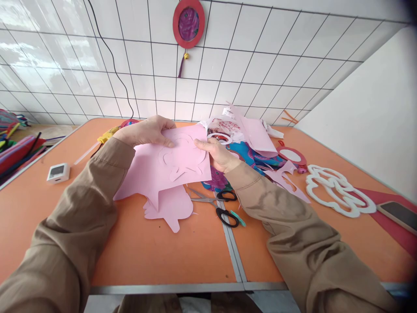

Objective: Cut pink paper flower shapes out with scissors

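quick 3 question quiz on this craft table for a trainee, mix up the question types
1. True or false: the scissors lie on the orange table, in neither hand.
2. On which side of the person does the white foam cutout lie?
3. What do the left hand and the right hand hold between them? A) the scissors B) the pink sheet C) the white foam cutout

Key: 1 true; 2 the right; 3 B.

Single view, head-worn camera. It looked forward and steeply down from above the near edge of the orange bench (156,256), facing a white tiled wall (267,61) at the far side. Close range: both sleeved forearms filled the lower frame. Corners curved and darkened.
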The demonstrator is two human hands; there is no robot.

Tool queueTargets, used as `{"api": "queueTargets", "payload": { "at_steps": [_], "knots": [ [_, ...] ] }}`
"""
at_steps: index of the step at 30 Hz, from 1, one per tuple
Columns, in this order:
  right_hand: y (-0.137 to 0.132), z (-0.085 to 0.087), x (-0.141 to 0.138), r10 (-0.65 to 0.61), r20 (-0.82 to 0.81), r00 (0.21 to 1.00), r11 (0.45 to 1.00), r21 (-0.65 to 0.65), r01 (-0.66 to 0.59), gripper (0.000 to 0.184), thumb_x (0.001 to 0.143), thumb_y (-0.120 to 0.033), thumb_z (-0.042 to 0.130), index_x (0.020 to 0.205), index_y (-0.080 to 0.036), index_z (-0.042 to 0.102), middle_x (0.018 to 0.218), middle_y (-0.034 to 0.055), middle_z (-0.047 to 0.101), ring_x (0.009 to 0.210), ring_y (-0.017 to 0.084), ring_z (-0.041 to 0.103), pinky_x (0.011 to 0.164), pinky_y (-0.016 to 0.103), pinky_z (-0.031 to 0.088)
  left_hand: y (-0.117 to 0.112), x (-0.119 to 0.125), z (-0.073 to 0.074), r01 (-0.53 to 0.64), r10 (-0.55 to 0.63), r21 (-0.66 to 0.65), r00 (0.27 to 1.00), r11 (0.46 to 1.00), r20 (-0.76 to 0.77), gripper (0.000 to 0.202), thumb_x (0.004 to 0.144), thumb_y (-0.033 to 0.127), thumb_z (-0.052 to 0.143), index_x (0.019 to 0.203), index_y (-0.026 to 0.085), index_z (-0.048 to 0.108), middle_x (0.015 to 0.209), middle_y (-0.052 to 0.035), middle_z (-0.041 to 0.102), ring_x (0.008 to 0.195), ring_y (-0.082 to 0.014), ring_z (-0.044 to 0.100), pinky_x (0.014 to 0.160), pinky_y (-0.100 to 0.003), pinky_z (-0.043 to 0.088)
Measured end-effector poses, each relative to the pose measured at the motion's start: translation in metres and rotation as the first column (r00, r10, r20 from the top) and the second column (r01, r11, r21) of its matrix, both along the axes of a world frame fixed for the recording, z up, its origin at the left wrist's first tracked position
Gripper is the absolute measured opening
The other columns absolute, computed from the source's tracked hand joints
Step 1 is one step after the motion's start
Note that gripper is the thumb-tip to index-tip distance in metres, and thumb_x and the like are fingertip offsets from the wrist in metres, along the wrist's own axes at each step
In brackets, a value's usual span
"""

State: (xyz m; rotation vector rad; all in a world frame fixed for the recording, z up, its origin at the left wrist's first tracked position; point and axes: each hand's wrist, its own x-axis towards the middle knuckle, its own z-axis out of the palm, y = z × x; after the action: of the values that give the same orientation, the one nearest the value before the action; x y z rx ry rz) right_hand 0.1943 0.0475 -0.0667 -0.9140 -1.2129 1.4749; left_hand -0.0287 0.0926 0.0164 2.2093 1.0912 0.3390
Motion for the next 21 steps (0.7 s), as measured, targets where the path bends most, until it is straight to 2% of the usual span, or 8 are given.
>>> {"api": "queueTargets", "payload": {
  "at_steps": [4, 9, 15, 18, 21],
  "knots": [
    [0.0012, -0.0008, 0.0006, -0.032, -0.007, 0.999, 0.999, -0.019, 0.032, 0.043, 0.051, -0.039, 0.094, 0.077, -0.016, 0.069, 0.077, 0.0052, 0.076, 0.084, 0.027, 0.073, 0.083, 0.041, 0.057, -0.0021, 0.0001, 0.0012, -0.012, 0.012, -0.001, 1.000, 1.000, -0.004, 0.038, 0.067, 0.041, 0.081, 0.091, 0.017, 0.065, 0.082, -0.0033, 0.061, 0.073, -0.0175, 0.057, 0.066, -0.029, 0.041],
    [0.0017, -0.0029, 0.0010, -0.047, 0.020, 0.999, 0.999, -0.006, 0.047, 0.039, 0.056, -0.041, 0.092, 0.073, -0.017, 0.066, 0.074, 0.0049, 0.076, 0.079, 0.025, 0.072, 0.080, 0.041, 0.057, -0.0017, -0.0018, 0.0021, -0.001, 0.002, -0.056, 1.000, 0.998, 0.019, 0.039, 0.070, 0.045, 0.078, 0.095, 0.018, 0.065, 0.083, -0.0030, 0.062, 0.074, -0.0170, 0.056, 0.066, -0.028, 0.040],
    [0.0012, -0.0024, 0.0000, -0.024, 0.013, 1.000, 1.000, 0.013, 0.024, 0.042, 0.054, -0.043, 0.093, 0.075, -0.016, 0.068, 0.076, 0.0058, 0.077, 0.083, 0.027, 0.074, 0.084, 0.043, 0.058, 0.0024, -0.0036, 0.0004, 0.014, -0.013, 0.035, 0.999, 0.999, -0.030, 0.033, 0.073, 0.044, 0.074, 0.075, 0.018, 0.053, 0.070, 0.0020, 0.045, 0.064, -0.0109, 0.039, 0.060, -0.028, 0.029],
    [0.0021, -0.0023, 0.0016, -0.015, 0.014, 1.000, 1.000, 0.010, 0.015, 0.042, 0.055, -0.044, 0.092, 0.075, -0.016, 0.068, 0.078, 0.0067, 0.077, 0.088, 0.028, 0.074, 0.086, 0.043, 0.058, 0.0020, -0.0030, 0.0004, 0.013, -0.012, 0.051, 0.999, 0.999, -0.037, 0.033, 0.074, 0.044, 0.072, 0.073, 0.019, 0.050, 0.070, 0.0022, 0.043, 0.064, -0.0106, 0.038, 0.060, -0.028, 0.027],
    [0.0034, -0.0027, 0.0043, 0.076, -0.033, 0.997, 0.997, 0.002, -0.076, 0.045, 0.062, -0.053, 0.087, 0.082, -0.017, 0.070, 0.085, 0.0082, 0.078, 0.097, 0.030, 0.073, 0.089, 0.044, 0.058, 0.0011, -0.0025, 0.0011, 0.013, -0.012, 0.030, 1.000, 0.999, -0.028, 0.032, 0.074, 0.043, 0.073, 0.074, 0.019, 0.051, 0.070, 0.0018, 0.044, 0.064, -0.0110, 0.039, 0.060, -0.028, 0.028]
  ]
}}
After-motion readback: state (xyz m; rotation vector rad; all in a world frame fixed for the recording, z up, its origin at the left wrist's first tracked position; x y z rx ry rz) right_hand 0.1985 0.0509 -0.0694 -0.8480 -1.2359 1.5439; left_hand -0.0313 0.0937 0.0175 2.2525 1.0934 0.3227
